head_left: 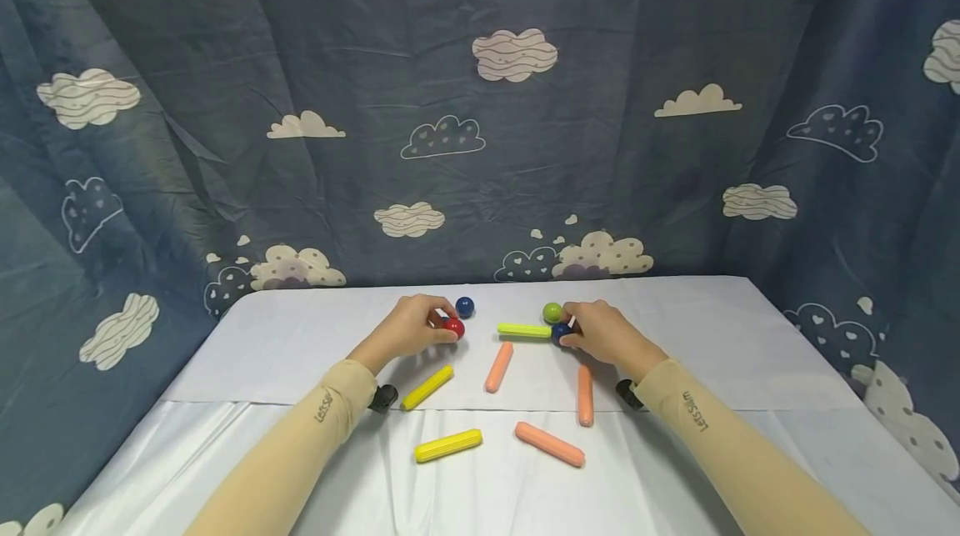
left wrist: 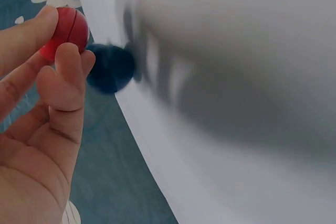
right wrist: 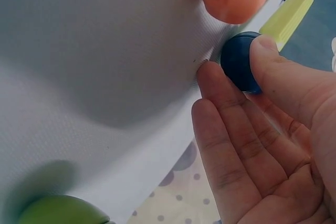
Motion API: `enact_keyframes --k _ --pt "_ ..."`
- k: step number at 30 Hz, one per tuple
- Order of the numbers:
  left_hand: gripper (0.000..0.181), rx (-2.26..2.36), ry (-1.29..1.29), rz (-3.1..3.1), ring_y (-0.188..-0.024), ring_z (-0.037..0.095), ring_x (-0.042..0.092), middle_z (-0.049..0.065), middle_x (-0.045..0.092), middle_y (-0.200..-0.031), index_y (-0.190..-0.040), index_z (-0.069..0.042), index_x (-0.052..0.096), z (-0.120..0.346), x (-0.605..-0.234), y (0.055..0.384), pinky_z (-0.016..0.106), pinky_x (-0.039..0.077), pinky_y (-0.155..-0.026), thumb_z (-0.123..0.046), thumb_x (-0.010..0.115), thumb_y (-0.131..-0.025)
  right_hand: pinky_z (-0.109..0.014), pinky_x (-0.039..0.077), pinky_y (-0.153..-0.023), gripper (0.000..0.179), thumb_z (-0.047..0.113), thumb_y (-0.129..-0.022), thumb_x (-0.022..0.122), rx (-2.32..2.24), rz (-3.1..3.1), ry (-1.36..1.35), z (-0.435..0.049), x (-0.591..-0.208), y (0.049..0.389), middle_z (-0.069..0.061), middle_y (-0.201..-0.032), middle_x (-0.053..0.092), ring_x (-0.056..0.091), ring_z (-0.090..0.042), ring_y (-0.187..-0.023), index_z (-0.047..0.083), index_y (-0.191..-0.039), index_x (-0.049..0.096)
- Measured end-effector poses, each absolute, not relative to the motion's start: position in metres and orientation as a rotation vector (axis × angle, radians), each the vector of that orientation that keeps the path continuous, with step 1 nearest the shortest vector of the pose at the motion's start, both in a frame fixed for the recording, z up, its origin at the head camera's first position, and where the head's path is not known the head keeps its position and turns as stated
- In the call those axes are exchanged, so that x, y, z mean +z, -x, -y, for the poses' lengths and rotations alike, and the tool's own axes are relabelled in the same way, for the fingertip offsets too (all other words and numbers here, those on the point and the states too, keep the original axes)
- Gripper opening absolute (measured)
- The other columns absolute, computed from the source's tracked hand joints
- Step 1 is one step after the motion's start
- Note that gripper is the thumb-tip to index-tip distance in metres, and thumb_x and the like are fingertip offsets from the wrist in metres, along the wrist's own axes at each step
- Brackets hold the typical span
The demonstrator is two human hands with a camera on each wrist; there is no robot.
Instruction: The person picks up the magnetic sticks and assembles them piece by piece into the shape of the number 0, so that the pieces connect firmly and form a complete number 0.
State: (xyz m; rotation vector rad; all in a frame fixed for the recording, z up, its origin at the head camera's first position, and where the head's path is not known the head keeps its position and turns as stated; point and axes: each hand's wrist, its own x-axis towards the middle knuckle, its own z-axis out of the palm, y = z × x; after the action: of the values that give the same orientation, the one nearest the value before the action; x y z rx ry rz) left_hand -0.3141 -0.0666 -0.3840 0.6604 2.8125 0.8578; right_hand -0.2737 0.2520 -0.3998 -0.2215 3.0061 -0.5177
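Left hand (head_left: pixel 408 329): we pinch red ball (head_left: pixel 453 327) | right hand (head_left: pixel 603 332): fingers pinch navy ball (head_left: pixel 560 333) at lime stick (head_left: pixel 524 330) end, far tabletop (head_left: pixel 750 336) edge | next, we judge: seat joint squarely.

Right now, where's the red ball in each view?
Head: red ball left of centre on the white table, pinched by the left hand, just below a loose blue ball.
Left wrist: top left, between fingertips, blurred blue ball beside it.
Right wrist: not in it; the right hand holds another blue ball.
Shared landmark: lime-green stick.
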Motion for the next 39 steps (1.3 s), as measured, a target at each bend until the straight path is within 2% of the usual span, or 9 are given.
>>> enact_keyframes --k 12,18,23,29,36,39 --pt "0.029 0.838 -0.688 -2.796 -0.073 0.015 0.063 0.004 0.073 -0.091 -0.12 -0.012 0.076 0.039 -0.387 0.316 0.024 0.052 -0.065 -0.017 0.086 -0.093 -0.037 0.058 -0.079 0.032 0.016 -0.097 0.081 -0.52 -3.019 0.215 -0.252 -0.402 0.274 -0.007 -0.097 0.075 0.064 -0.017 -0.081 0.004 -0.124 0.07" --pt "0.025 0.796 -0.713 -2.823 -0.073 0.014 0.061 0.003 0.072 -0.088 -0.115 -0.011 0.077 0.027 -0.391 0.318 0.023 0.051 -0.066 -0.014 0.086 -0.092 -0.037 0.057 -0.077 0.029 0.015 -0.097 0.081 -0.526 -3.02 0.241 -0.253 -0.4 0.272 -0.008 -0.096 0.074 0.064 -0.017 -0.08 0.003 -0.121 0.07" --pt "0.023 0.816 -0.694 -2.82 -0.069 0.013 0.062 0.005 0.073 -0.089 -0.113 -0.009 0.077 0.019 -0.395 0.318 0.022 0.053 -0.061 -0.012 0.086 -0.092 -0.036 0.057 -0.077 0.029 0.015 -0.097 0.081 -0.523 -3.023 0.233 -0.252 -0.401 0.272 -0.007 -0.095 0.074 0.064 -0.017 -0.08 0.004 -0.121 0.07" --pt "0.024 0.817 -0.676 -2.819 -0.07 0.012 0.063 0.006 0.075 -0.091 -0.115 -0.006 0.076 0.011 -0.397 0.317 0.021 0.053 -0.059 -0.011 0.085 -0.093 -0.035 0.057 -0.078 0.03 0.015 -0.097 0.081 -0.537 -3.013 0.215 -0.252 -0.4 0.271 -0.007 -0.096 0.074 0.064 -0.016 -0.081 0.004 -0.123 0.07" --pt "0.023 0.78 -0.678 -2.84 -0.077 0.013 0.063 0.007 0.076 -0.091 -0.114 -0.007 0.077 0.005 -0.397 0.316 0.021 0.05 -0.064 -0.013 0.085 -0.093 -0.036 0.057 -0.077 0.029 0.015 -0.097 0.081 -0.529 -3.024 0.236 -0.252 -0.4 0.27 -0.007 -0.095 0.074 0.063 -0.017 -0.08 0.004 -0.121 0.07" --pt "0.023 0.79 -0.672 -2.83 -0.073 0.012 0.063 0.007 0.076 -0.091 -0.114 -0.006 0.076 0.003 -0.397 0.315 0.02 0.051 -0.061 -0.013 0.084 -0.094 -0.036 0.057 -0.077 0.029 0.015 -0.097 0.081 -0.529 -3.024 0.231 -0.252 -0.4 0.27 -0.007 -0.095 0.074 0.063 -0.017 -0.08 0.004 -0.121 0.07"
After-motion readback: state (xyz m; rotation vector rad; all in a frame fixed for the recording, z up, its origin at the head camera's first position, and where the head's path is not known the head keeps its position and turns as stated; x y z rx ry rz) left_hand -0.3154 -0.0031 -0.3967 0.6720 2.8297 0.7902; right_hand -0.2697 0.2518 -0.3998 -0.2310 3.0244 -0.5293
